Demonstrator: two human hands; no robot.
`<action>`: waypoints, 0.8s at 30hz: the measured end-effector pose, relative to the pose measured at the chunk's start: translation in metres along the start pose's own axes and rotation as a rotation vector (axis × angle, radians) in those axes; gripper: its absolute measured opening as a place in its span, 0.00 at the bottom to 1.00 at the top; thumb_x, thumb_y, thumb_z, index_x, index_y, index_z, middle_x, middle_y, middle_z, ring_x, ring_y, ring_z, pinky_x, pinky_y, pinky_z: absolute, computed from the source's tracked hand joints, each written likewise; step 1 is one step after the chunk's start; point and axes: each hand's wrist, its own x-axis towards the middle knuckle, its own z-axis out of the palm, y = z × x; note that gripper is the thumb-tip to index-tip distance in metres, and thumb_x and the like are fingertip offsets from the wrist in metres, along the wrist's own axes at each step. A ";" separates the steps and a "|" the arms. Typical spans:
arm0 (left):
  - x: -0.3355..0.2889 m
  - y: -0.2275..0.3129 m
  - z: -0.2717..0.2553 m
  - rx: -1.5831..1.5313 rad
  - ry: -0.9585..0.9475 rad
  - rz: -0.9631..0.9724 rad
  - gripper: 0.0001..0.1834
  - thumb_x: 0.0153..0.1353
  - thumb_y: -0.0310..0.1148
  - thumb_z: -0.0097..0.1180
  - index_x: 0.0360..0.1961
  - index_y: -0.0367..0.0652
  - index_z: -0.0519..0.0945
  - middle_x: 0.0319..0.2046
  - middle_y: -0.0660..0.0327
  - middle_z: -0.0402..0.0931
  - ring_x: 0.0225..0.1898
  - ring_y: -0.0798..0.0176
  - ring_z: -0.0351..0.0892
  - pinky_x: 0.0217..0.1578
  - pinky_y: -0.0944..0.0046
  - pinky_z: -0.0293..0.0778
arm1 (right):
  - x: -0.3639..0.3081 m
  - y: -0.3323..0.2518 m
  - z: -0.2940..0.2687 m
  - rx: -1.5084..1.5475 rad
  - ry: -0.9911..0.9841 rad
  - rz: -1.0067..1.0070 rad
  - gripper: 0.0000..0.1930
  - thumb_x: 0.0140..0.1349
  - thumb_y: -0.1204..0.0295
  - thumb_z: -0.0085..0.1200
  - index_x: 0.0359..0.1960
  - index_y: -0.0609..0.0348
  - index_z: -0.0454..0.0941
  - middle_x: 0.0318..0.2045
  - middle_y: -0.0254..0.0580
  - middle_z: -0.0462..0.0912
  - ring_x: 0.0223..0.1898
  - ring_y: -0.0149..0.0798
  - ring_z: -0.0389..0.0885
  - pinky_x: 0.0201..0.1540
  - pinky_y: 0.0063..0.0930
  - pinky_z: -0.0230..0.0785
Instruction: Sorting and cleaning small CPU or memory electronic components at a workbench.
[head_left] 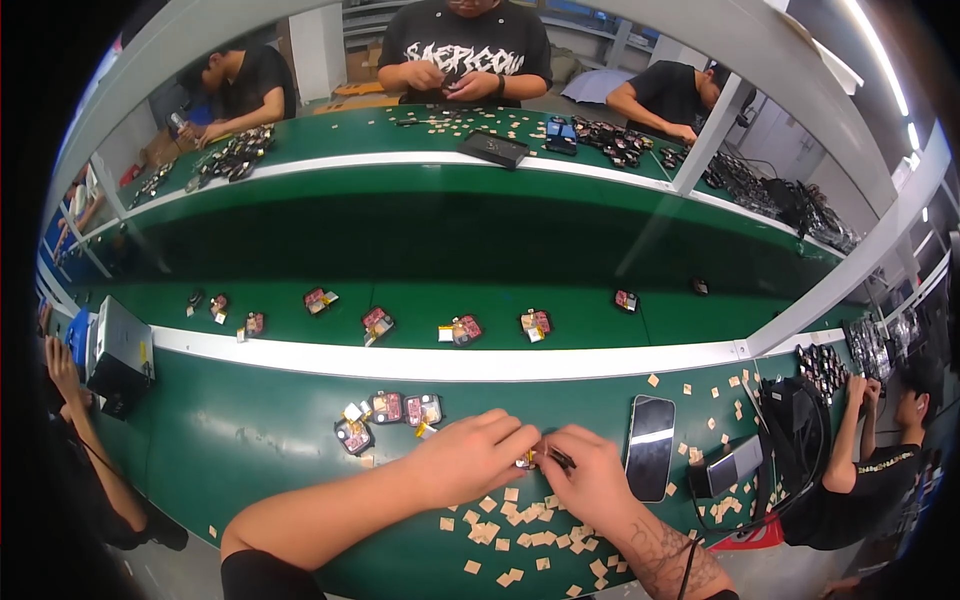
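Observation:
My left hand (485,455) is closed, fingertips pinched on a small electronic module (526,459), mostly hidden, with a yellow bit showing. Against it, my right hand (588,475) is closed too, with a thin dark tool (561,457), possibly tweezers, sticking out between thumb and fingers. The fingertips of both hands meet over the table. To the left of my left hand lie three dark-cased modules with red circuit boards, one of them a module (387,406) at the middle. Many small beige square pieces (515,515) are scattered under and between my forearms.
A phone (651,448) lies right of my hands, near a dark box (728,466) and a black bag (795,425). A white rail (450,361) crosses behind, with more modules (467,330) beyond. A grey metal box (120,355) stands left. Other people work around the green benches.

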 end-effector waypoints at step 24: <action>0.012 0.017 -0.006 -0.102 0.206 -0.003 0.23 0.58 0.25 0.76 0.54 0.38 0.81 0.43 0.54 0.83 0.45 0.53 0.87 0.44 0.59 0.83 | 0.001 0.018 -0.015 0.376 -0.065 0.111 0.09 0.69 0.80 0.64 0.50 0.64 0.83 0.30 0.33 0.80 0.26 0.20 0.69 0.29 0.21 0.62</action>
